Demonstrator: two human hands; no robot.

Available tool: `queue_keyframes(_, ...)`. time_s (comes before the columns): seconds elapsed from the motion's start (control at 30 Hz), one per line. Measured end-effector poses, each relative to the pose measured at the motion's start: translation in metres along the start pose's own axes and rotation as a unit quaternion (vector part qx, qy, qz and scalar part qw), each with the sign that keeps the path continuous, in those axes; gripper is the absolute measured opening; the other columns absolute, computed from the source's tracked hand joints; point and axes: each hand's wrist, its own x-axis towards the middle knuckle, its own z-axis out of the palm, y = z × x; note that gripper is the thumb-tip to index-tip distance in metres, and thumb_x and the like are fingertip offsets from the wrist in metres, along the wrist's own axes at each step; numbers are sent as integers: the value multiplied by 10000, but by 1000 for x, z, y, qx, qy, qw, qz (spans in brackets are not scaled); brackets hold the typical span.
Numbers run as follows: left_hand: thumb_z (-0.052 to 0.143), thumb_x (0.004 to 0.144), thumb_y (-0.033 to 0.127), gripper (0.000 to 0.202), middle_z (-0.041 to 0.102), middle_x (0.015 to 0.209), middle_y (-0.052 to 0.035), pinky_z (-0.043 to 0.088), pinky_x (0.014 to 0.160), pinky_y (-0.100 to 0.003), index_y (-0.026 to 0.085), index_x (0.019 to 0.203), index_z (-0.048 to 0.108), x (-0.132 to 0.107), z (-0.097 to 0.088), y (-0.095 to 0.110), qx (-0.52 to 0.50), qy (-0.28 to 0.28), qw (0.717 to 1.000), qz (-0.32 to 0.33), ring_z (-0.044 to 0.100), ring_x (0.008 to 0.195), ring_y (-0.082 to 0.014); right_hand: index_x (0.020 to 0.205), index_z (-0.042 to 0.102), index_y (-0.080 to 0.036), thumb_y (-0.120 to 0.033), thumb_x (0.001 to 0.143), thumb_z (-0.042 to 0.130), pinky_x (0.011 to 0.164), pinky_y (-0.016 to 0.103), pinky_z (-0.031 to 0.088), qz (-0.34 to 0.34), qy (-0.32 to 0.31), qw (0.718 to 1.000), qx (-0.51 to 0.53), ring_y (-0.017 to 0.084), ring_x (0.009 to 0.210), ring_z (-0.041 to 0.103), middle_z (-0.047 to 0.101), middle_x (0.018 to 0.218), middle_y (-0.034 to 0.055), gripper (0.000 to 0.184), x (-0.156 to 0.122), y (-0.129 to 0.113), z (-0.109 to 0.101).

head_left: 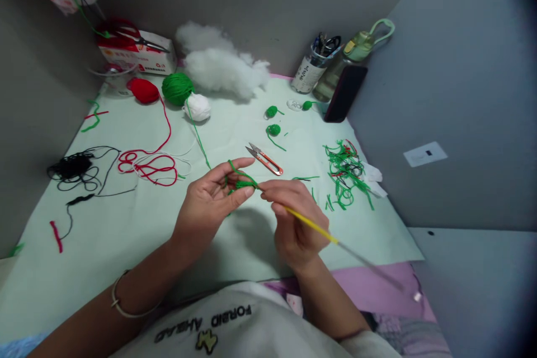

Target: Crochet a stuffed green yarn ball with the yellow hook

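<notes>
Green crochet work (244, 183) is pinched between the fingers of my left hand (210, 196), with a strand of its yarn looped over the forefinger. My right hand (296, 218) grips a crochet hook (312, 225) with a yellow grip, its long shaft pointing down to the right. The hook's tip meets the green work at my left thumb; the loop there is too small to make out. From the green yarn ball (178, 88) a strand runs toward my left hand. Just beyond my fingertips lie orange-handled thread snips (265, 159).
Red yarn (145, 90), white yarn (197, 107) and black yarn (72, 166) lie left. White stuffing (224, 64) sits at the back. Small green crocheted pieces (273, 130) lie beyond the snips. Yarn scraps (346, 170), a phone (346, 94), a pen cup (310, 70) and a bottle (358, 47) stand or lie right.
</notes>
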Motion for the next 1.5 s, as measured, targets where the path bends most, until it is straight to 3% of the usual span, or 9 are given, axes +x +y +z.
queue_keyframes(0.3,886,760,200,652,661,795,26,490,715,-219,183,1376,674,-3,3,4,-127,-41,985,-108,580,728,-106,1274,734,-298,-84,939,706,843,351,648,-62,-37,987,-143,211,1030,757,776,1120,59,398,-7,4,3)
queue_keyframes(0.4,857,793,189,561,624,745,29,478,709,-208,143,1333,711,0,-1,7,-158,-48,976,-140,546,706,-92,1150,762,-271,-137,1017,602,751,339,634,54,17,998,14,171,865,736,782,990,38,248,1,3,0)
queue_keyframes(0.57,871,791,188,526,662,785,25,469,721,-214,182,1301,742,1,0,9,-132,-61,984,-102,559,700,-88,980,768,-228,-316,1041,607,620,313,598,232,41,953,192,147,684,685,765,896,40,193,10,2,4)
queue_keyframes(0.73,883,794,192,553,707,864,14,485,818,-226,232,1326,736,0,7,5,-105,-34,992,-57,622,836,-116,1128,781,-281,-162,1012,630,752,345,623,94,20,995,30,173,841,735,789,972,39,225,3,1,8)
queue_keyframes(0.83,886,773,210,458,701,856,-5,491,761,-225,213,1222,796,3,6,1,-150,-59,981,-105,606,815,-125,1187,780,-299,-108,973,661,808,358,634,4,-13,998,-69,200,969,746,789,1090,66,311,1,1,5)
queue_keyframes(0.93,860,783,220,318,689,921,-35,467,664,-197,158,1094,843,7,2,0,-191,-62,971,-130,549,769,-101,1081,798,-268,-179,1009,631,721,343,621,101,38,994,11,178,815,731,779,953,50,203,5,4,2)
queue_keyframes(1.07,845,809,205,328,665,842,-13,453,642,-188,204,1137,843,7,0,1,-157,-53,981,-98,520,720,-93,961,798,-237,-329,1022,642,625,300,582,265,77,940,201,137,677,676,755,880,31,192,10,7,3)
queue_keyframes(1.37,800,848,244,295,699,941,-31,475,669,-221,273,1139,844,0,0,5,-49,-44,997,-51,550,763,-116,958,782,-257,-343,1033,639,692,271,585,316,54,901,292,111,715,681,776,907,4,183,10,8,3)
queue_keyframes(1.5,806,845,240,302,644,909,-7,452,648,-212,297,1140,839,0,-3,3,-28,-40,998,-34,507,732,-101,969,757,-237,-333,1053,601,681,277,602,295,55,917,262,119,712,703,779,897,11,201,12,3,2)
